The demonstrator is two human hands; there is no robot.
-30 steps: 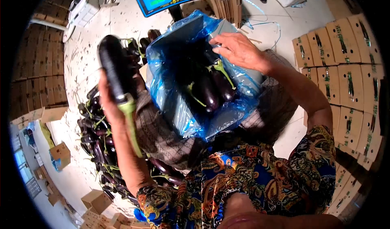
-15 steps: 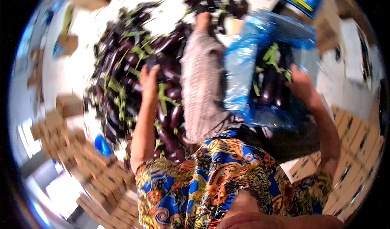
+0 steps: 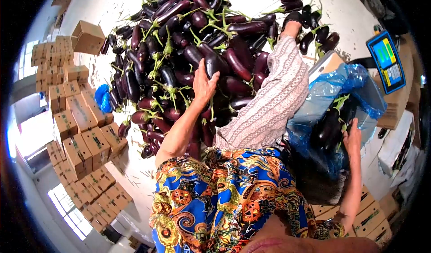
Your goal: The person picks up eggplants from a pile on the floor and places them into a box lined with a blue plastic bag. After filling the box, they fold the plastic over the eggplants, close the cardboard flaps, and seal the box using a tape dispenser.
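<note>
My left hand (image 3: 205,83) is at the heap of eggplants, its fingers and thumb on either side of the rounded end of a dark eggplant (image 3: 213,62). My right hand (image 3: 353,139) lies with fingers stretched along the right side of several eggplants (image 3: 329,128) in a blue plastic bag (image 3: 310,91). Its fingertips touch or nearly touch the eggplants there. The bag lines an open container, with its edges folded outward. Green stems of the bagged eggplants point up and away from me.
A blue scale display (image 3: 386,62) with a keypad stands beyond the bag at right. My outstretched leg (image 3: 269,100) lies between heap and bag. Loose eggplants (image 3: 330,42) lie near my foot. Stacked cardboard boxes (image 3: 81,149) and a blue plastic bundle (image 3: 103,99) are at left.
The view has turned, shifting the heap up and the bag right and down. My right hand has moved from atop the bagged eggplants to their right side. My left hand stays at the heap.
</note>
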